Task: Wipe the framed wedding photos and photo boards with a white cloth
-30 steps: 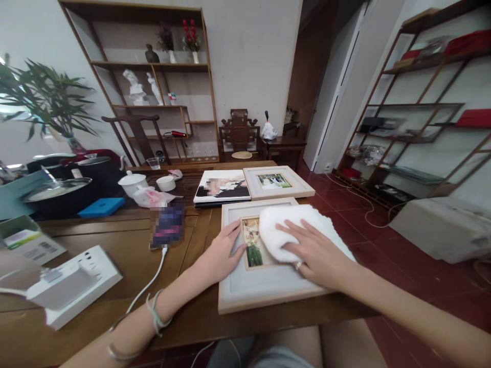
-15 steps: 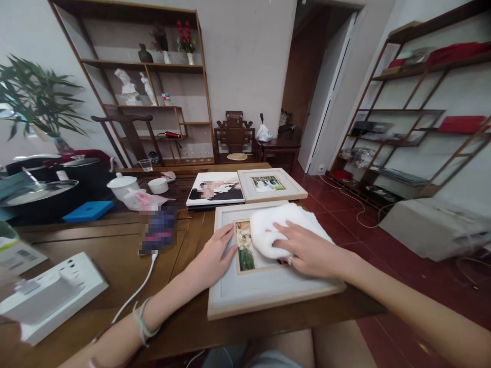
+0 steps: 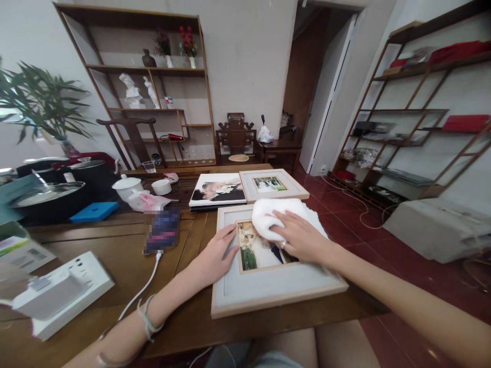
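In front of me on the wooden table lies a picture frame [image 3: 268,287] with a pale wood border and a wide light mat around a photo [image 3: 248,254]. My left hand [image 3: 215,255] rests flat on the frame's left side, fingers stretched out beside the photo. A folded white cloth [image 3: 268,212] covers the photo's upper right and part of the frame. My right hand [image 3: 301,235] grips the cloth and presses it on the frame, its fingers partly sunk into the folds.
Behind it lie a second frame [image 3: 299,191] and a stack of photo panels [image 3: 197,202]. To the left are a phone [image 3: 163,230] on a white cable, a power strip [image 3: 94,278], a blue block [image 3: 94,212], a white teapot [image 3: 128,188] and a dark pot [image 3: 49,207].
My right hand and the cloth have moved up and away from me across the photo, baring more of its lower part. My left hand stays on the frame's left side.
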A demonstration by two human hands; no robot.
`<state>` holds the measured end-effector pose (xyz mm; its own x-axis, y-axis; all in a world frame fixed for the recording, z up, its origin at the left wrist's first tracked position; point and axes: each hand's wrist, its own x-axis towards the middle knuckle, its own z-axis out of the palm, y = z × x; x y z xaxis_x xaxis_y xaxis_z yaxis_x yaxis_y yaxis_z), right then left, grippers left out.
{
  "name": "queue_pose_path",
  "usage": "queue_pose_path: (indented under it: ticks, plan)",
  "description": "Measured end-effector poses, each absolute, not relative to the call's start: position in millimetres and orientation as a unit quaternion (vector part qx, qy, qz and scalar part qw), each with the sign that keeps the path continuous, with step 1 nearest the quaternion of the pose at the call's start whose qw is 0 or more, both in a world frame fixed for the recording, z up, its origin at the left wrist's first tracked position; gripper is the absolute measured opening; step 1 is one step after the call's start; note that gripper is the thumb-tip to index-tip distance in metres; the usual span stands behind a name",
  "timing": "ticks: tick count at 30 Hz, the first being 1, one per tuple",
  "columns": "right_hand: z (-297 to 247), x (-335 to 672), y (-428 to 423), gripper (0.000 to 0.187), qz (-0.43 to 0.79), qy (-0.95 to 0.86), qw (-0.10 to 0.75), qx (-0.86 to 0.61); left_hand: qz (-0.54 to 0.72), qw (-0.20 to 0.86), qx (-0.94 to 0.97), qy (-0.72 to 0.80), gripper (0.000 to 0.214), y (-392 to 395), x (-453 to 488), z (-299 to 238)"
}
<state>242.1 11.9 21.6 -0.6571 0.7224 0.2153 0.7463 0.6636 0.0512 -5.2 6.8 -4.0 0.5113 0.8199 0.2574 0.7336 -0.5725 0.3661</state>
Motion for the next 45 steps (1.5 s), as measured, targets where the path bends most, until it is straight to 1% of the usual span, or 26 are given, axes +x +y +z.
queue_pose_path:
  ticks: [3,5,9,14,17,19,22,27,30,33,35,38,45]
  plan:
    - [22.0,238.8,43.3,0.043,-0.115,-0.897,0.089,-0.418,0.21,0.109,0.861,0.449,0.042,6.4,-5.7,-3.8]
    - [22.6,236.3,49.9,0.045,-0.113,-0.898,0.083,-0.418,0.224,0.113,0.86,0.445,0.041,6.5,-5.9,-4.2]
    - [27.5,236.4,24.6,0.045,-0.036,-0.924,0.06,-0.376,0.229,0.114,0.858,0.444,0.041,7.0,-6.0,-5.5]
    - [47.8,244.8,-46.7,0.038,0.091,-0.936,0.026,-0.339,0.221,0.109,0.857,0.453,0.042,6.3,-5.0,-5.7]
    - [55.5,244.6,-77.7,0.037,0.139,-0.931,0.032,-0.336,0.226,0.108,0.858,0.449,0.042,6.3,-4.8,-6.1]
    - [53.8,241.3,-83.6,0.036,0.145,-0.934,0.049,-0.324,0.225,0.103,0.861,0.445,0.042,6.6,-5.1,-6.9]
    - [42.2,235.1,-68.8,0.037,0.114,-0.936,0.071,-0.324,0.22,0.098,0.863,0.444,0.042,7.2,-5.9,-7.7]
    - [21.1,229.2,-8.4,0.042,-0.006,-0.931,0.087,-0.356,0.216,0.106,0.865,0.441,0.043,6.7,-6.4,-5.9]
    - [16.4,225.1,27.3,0.048,-0.076,-0.921,0.09,-0.371,0.211,0.114,0.863,0.445,0.044,6.7,-6.4,-4.8]
    - [16.4,218.8,49.3,0.051,-0.106,-0.909,0.092,-0.393,0.212,0.117,0.861,0.446,0.043,6.7,-6.2,-4.5]
    - [18.0,215.5,52.2,0.05,-0.088,-0.913,0.082,-0.39,0.214,0.118,0.86,0.447,0.043,6.5,-5.8,-4.4]
    - [23.9,215.4,36.7,0.046,-0.026,-0.933,0.06,-0.353,0.219,0.118,0.861,0.444,0.042,5.9,-4.9,-4.2]
    - [61.2,225.9,-54.6,0.028,0.151,-0.944,0.005,-0.293,0.228,0.113,0.858,0.446,0.043,5.7,-5.1,-7.4]
